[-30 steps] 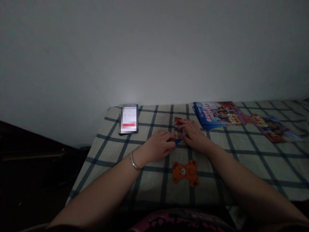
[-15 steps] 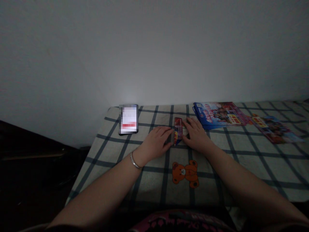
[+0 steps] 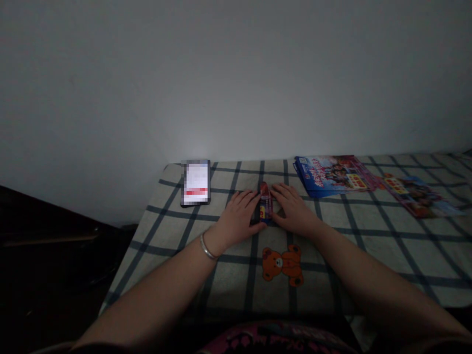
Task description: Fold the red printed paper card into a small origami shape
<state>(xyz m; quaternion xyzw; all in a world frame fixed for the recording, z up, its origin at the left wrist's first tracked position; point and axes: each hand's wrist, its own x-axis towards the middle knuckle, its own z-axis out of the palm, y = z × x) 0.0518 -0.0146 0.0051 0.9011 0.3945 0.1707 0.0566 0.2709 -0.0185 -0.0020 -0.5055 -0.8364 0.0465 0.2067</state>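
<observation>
Between my hands a small folded flyer, printed in dark red and blue with a yellow patch, sits on the checked tablecloth. Its upper end looks slightly curved. At its left side, my left hand has its thumb and fingertips on the paper's edge. My right hand holds the opposite edge, thumb low and fingers higher up. Exactly how the paper is folded is too dark and small to tell.
A lit phone lies at the back left, its screen blurred out. Several colourful flyers are stacked by the wall, with another flyer farther right. An orange bear print marks the checked tablecloth.
The flyer has shifted slightly left between my hands, and its top now looks rounded rather than flat. My right hand has moved a little left with it.
</observation>
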